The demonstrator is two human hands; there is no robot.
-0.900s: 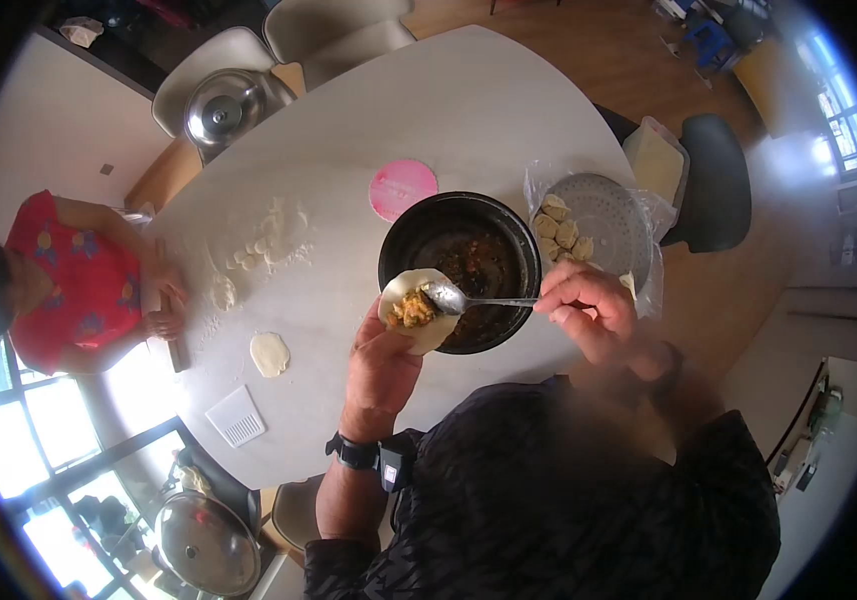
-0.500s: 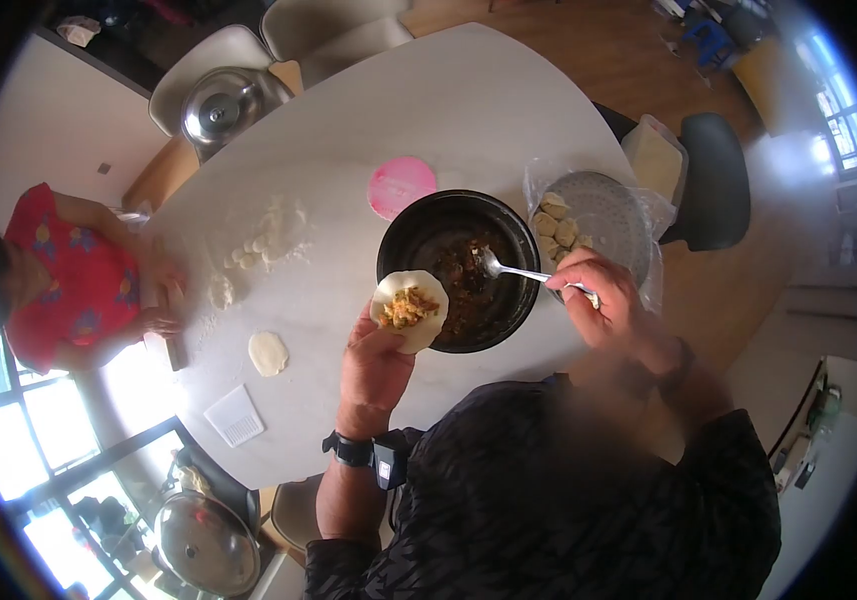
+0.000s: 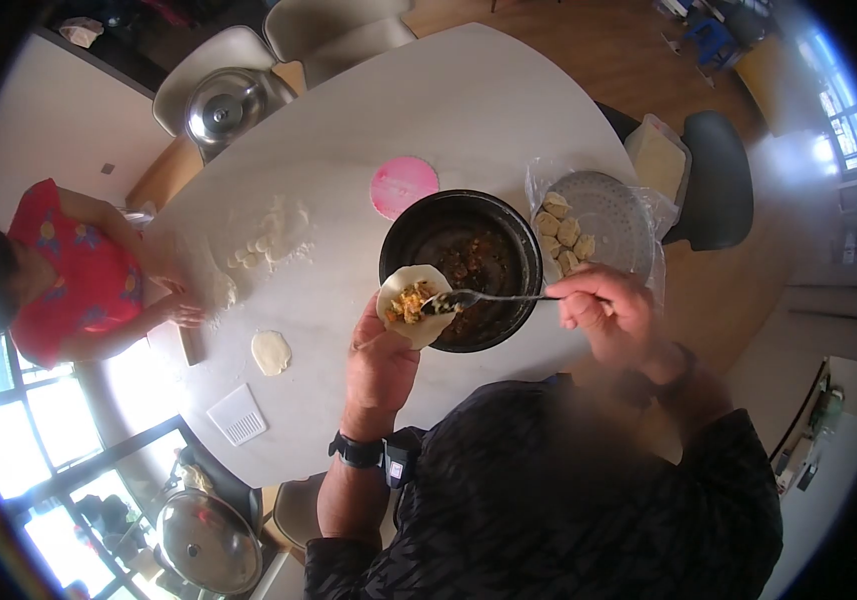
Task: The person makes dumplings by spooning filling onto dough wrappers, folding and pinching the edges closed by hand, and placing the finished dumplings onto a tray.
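Note:
My left hand (image 3: 383,362) holds a round dough wrapper (image 3: 425,334) with a heap of filling (image 3: 410,301) on it, over the near left rim of a black bowl (image 3: 396,232). Between the closed fingers of my right hand (image 3: 604,310) is the handle of a metal spoon (image 3: 494,297). The spoon's tip reaches the filling on the wrapper. More filling (image 3: 469,258) lies in the bottom of the bowl.
Several dumplings (image 3: 569,231) sit on a round grey tray (image 3: 614,225) at the right. A pink disc (image 3: 404,187) lies behind the bowl. Leftward are a wrapper (image 3: 272,352), a white scraper (image 3: 237,415), floured dough pieces (image 3: 261,245) and a person in red (image 3: 79,265) at a board.
My right hand moved the spoon from the wrapper into the bowl and then back to the filling on the wrapper. The other person's hands shifted toward the table's middle.

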